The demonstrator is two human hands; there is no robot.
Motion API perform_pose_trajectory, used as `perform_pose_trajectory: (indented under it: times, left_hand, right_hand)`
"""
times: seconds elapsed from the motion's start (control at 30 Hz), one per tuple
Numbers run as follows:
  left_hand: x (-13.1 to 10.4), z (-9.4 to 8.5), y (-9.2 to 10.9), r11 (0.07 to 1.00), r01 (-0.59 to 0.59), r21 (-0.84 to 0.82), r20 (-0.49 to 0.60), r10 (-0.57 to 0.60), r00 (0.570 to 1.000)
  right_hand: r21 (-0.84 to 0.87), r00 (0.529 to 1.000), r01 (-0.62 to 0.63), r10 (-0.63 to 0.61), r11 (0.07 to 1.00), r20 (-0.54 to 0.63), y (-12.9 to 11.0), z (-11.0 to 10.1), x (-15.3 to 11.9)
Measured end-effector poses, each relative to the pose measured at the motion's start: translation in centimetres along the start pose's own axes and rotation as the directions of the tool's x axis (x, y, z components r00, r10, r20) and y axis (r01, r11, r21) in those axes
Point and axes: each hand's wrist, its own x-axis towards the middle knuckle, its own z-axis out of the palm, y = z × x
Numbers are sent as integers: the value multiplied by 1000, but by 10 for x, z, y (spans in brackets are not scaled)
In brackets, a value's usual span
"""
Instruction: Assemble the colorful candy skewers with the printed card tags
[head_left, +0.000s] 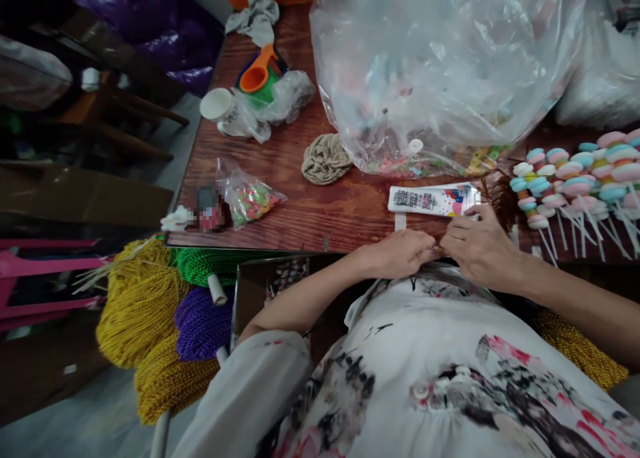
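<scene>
At the front edge of the table, my left hand (403, 253) and my right hand (477, 247) meet with fingers closed in a pinch. Whatever sits between the fingertips is too small and blurred to name. Just beyond the right knuckles lies a white tube (425, 199) with coloured print, partly covered by that hand. A bundle of thin brown strands (497, 195) rests at the tube's right end. Farther right are several pastel pink, blue and yellow bead-like pieces on white sticks (583, 178).
A large clear plastic bag (440, 71) of colourful pieces fills the back. Left of it are a tan coiled band (326, 159), a small bag of bits (250, 201), a paper cup (217, 105) and an orange ring-shaped tool (256, 75). Yellow cord hanks (135, 305) hang below the left edge.
</scene>
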Motion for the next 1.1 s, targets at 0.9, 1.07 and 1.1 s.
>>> perform_pose_trajectory:
  times: [0.9,1.07,1.1]
  left_hand:
    - [-1,23,-12,969,-71,238,-259,134,956]
    - [7,20,-15,906,-42,-420,-366,-127,922]
    - [8,21,-14,841,-29,-541,-351,-193,916]
  right_hand:
    - [85,891,-337,347,938,-294,12,23,-56]
    - [-217,862,-480,412,850,-296,38,31,-64]
    - [-216,861,-487,423,846,-284,40,33,-63]
